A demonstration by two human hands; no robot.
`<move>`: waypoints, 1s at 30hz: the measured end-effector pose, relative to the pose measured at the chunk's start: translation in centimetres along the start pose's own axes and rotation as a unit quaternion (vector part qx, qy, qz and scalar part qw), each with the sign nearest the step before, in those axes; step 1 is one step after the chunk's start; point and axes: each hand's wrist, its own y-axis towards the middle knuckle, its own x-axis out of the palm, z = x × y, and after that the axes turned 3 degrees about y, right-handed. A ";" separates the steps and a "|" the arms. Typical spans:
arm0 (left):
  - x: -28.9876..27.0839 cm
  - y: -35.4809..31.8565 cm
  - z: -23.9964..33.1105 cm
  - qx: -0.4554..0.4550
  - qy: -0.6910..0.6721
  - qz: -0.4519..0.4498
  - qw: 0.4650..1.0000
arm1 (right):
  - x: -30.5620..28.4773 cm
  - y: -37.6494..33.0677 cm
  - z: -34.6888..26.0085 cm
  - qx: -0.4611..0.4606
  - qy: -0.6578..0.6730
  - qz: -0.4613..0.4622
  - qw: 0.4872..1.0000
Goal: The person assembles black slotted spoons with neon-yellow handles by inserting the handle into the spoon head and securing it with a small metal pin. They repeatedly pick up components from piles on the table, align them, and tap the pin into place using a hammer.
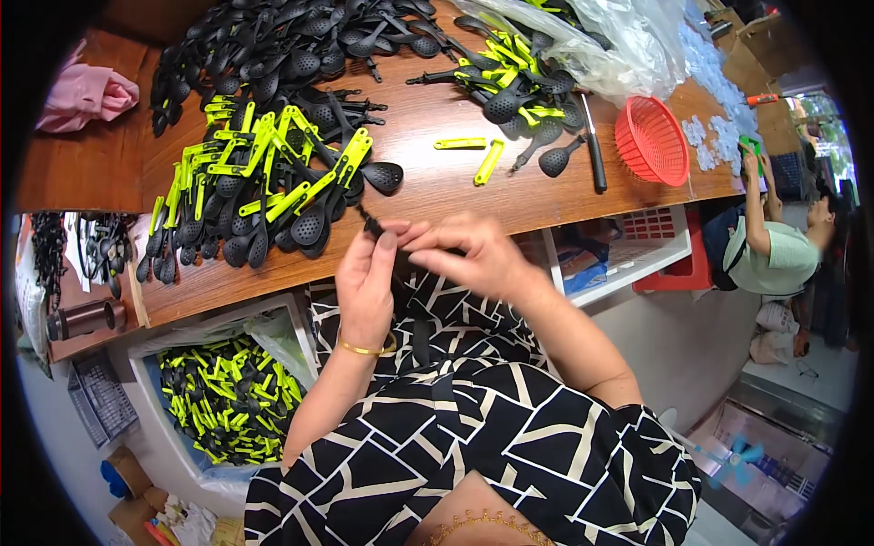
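At table edge, both hands [414,259] pinch black spoon [373,225].

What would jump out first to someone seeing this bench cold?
First, the big heap of black slotted spoons with yellow-green handles covering the left of the wooden table. Next, the two hands, left hand and right hand, meeting at the table's near edge on a small black piece. A red basket sits at the right end, and a bin of finished spoons stands below left.
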 end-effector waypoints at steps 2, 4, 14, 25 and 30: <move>0.4 1.3 -0.5 -0.087 -0.072 -0.002 0.994 | -3.8 1.2 0.5 -0.142 -0.199 -0.013 0.970; -0.1 1.9 -1.1 -0.104 0.003 -0.002 0.995 | -6.9 1.3 3.4 -0.125 -0.335 0.058 0.932; -1.0 2.2 -3.1 -0.157 0.087 -0.040 0.983 | -11.5 4.0 4.1 -0.045 -0.493 -0.038 0.868; -0.5 2.5 -1.8 -0.129 0.065 -0.022 0.989 | -7.8 7.6 3.1 -0.001 -0.260 0.041 0.965; 0.4 2.3 -1.4 -0.100 0.064 -0.042 0.992 | -3.0 4.2 1.5 0.079 0.269 0.077 0.957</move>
